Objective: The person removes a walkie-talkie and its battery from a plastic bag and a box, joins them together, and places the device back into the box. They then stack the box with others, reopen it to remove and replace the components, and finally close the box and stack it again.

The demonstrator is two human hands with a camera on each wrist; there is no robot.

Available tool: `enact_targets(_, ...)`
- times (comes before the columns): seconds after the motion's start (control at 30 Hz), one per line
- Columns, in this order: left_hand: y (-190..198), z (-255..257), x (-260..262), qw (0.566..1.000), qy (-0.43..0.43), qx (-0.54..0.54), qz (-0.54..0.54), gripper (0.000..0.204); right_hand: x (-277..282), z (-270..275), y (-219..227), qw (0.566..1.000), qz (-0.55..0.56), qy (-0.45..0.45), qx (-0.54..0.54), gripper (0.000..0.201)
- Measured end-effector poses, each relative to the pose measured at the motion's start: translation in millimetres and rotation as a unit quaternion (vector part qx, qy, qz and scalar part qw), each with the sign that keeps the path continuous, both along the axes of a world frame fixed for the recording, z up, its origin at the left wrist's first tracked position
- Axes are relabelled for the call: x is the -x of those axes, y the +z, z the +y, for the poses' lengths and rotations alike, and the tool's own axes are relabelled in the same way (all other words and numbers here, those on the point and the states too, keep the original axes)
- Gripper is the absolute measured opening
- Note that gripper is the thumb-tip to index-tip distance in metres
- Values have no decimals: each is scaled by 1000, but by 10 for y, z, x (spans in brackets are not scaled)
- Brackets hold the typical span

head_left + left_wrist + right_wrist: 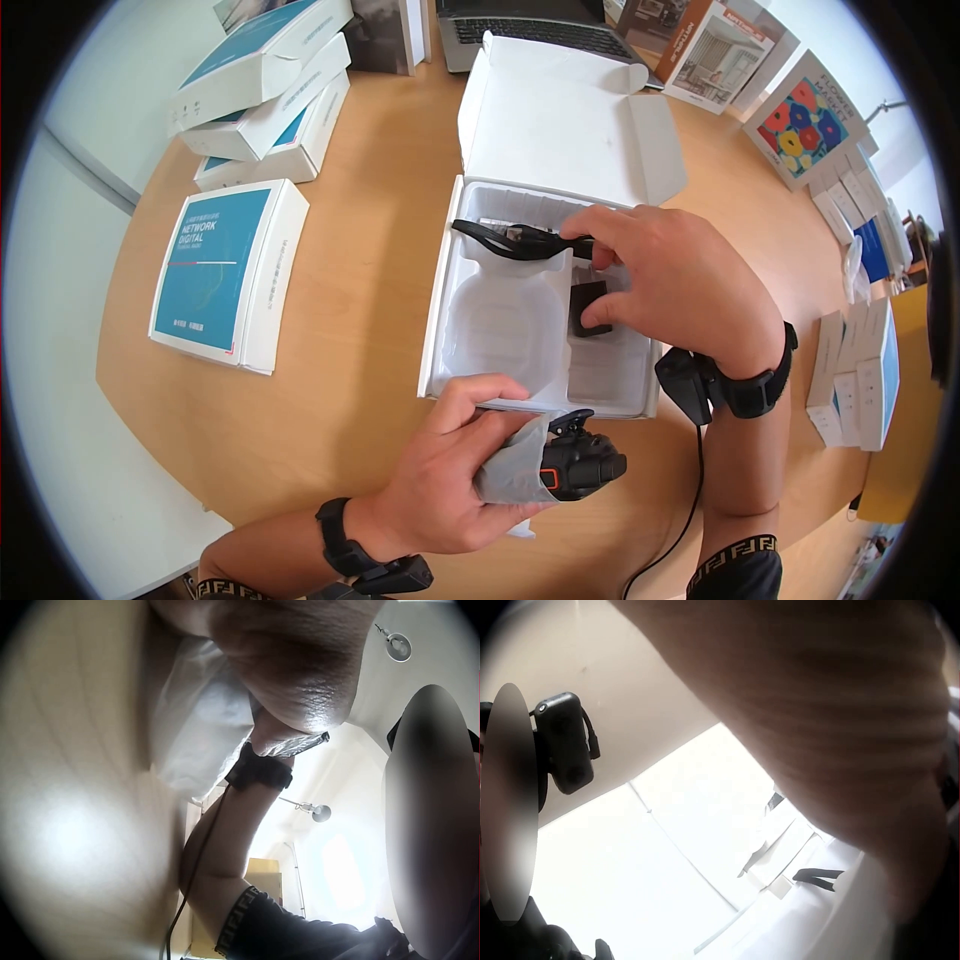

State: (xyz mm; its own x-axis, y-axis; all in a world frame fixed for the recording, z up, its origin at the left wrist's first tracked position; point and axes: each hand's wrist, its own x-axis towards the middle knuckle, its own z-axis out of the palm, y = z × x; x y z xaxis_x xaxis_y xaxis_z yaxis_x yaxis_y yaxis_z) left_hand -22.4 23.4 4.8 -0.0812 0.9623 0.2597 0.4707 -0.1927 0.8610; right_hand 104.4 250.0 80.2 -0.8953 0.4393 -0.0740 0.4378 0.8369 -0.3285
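My left hand [440,470] holds a black two-way radio [585,470] with an orange-ringed button, partly covered by a translucent plastic bag [515,470], in front of the open box. In the left wrist view the plastic bag [199,724] hangs beside the palm. My right hand [670,270] is over the box's moulded tray [500,330], thumb and index finger apart. Its index finger reaches a coiled black cable [510,243] in the upper compartment. The thumb overlaps a small black block [588,308] in the right compartment. Only the underside of the right hand [817,712] shows in its wrist view.
The white box's lid [550,120] stands folded back. A teal-and-white box [215,275] lies left, with stacked boxes [270,85] behind. A laptop [540,35] and books [715,55] are at the back. Small white boxes [855,375] stand right. A thin cable [690,520] trails from the right wrist.
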Motion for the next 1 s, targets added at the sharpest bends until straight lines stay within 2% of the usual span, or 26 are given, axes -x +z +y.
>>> enact_targets(0.27, -26, 0, -13, 1000, 4, -10, -8, 55, 4, -111, -166, 997, 21, 51, -54, 49)
enact_targets(0.4, -28, -2, -5, 1000, 5, -17, -9, 54, 15, -114, -140, 998, 18, 51, -44, 48)
enact_targets(0.47, -25, -6, -4, 1000, 1, -11, -18, 52, 10, -69, -108, 996, 85, 35, -9, 47)
enact_targets(0.5, -28, -7, -4, 1000, 3, -11, -20, 52, 23, -63, -66, 996, 84, 38, -9, 47)
enact_targets(0.6, -35, 2, -17, 1000, 5, -15, -27, 51, 41, -44, 20, 987, 154, -37, -26, 40)
enact_targets(0.63, -35, 6, -16, 999, 5, -20, -24, 50, 31, -18, -6, 987, 153, -37, -27, 40)
enact_targets(0.7, -35, 8, -17, 999, 6, -25, -22, 50, -8, 47, -75, 988, 115, -15, -102, 33)
enact_targets(0.9, -42, -5, -12, 999, 5, -20, -30, 49, 0, 73, -156, 985, 123, -11, -119, 22)
enact_targets(1.0, -58, -7, -21, 999, 11, 7, -50, 56, 2, 75, -151, 983, 134, -14, -127, 22)
